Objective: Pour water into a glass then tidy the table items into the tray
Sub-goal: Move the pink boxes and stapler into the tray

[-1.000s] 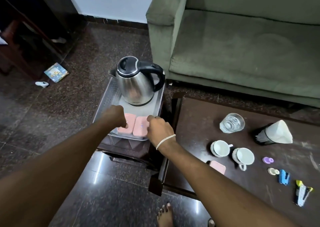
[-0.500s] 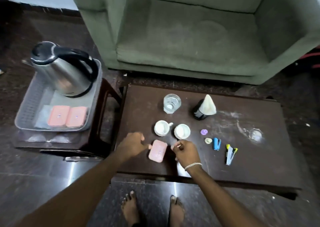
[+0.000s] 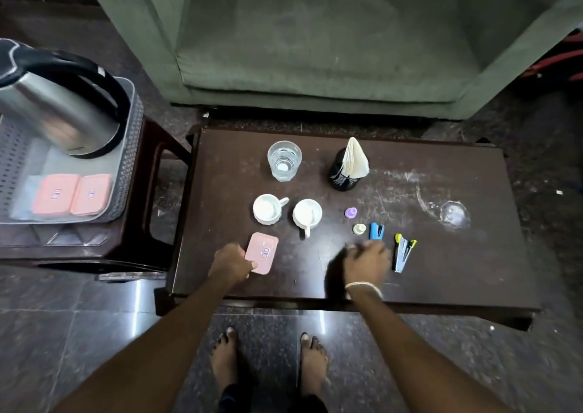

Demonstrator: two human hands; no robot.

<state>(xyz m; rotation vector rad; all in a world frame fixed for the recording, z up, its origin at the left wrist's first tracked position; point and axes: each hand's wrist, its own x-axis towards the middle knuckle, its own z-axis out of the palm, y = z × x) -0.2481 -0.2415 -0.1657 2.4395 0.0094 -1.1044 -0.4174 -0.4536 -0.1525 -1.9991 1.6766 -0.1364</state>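
A glass of water (image 3: 284,160) stands at the back of the dark table (image 3: 441,270). Near the table's front edge lies a pink box (image 3: 263,251); my left hand (image 3: 232,262) grips its near left corner. My right hand (image 3: 366,262) is blurred and hovers over the table with fingers apart and nothing in it, just in front of a small blue stapler (image 3: 376,231). The grey tray (image 3: 134,135) sits on a stool at the left. It holds the steel kettle (image 3: 63,113) and two pink boxes (image 3: 72,193).
Two white cups (image 3: 268,209) (image 3: 307,214), a black holder with tissues (image 3: 347,169), a purple cap (image 3: 350,213), a pale cap (image 3: 359,229) and a yellow-blue stapler (image 3: 403,251) stand on the table. A wet patch (image 3: 451,214) lies at the right. A green sofa (image 3: 315,49) is behind.
My view swung from the tray to the table. My left hand took hold of the pink box's corner. My right hand left that box and moved right toward the staplers.
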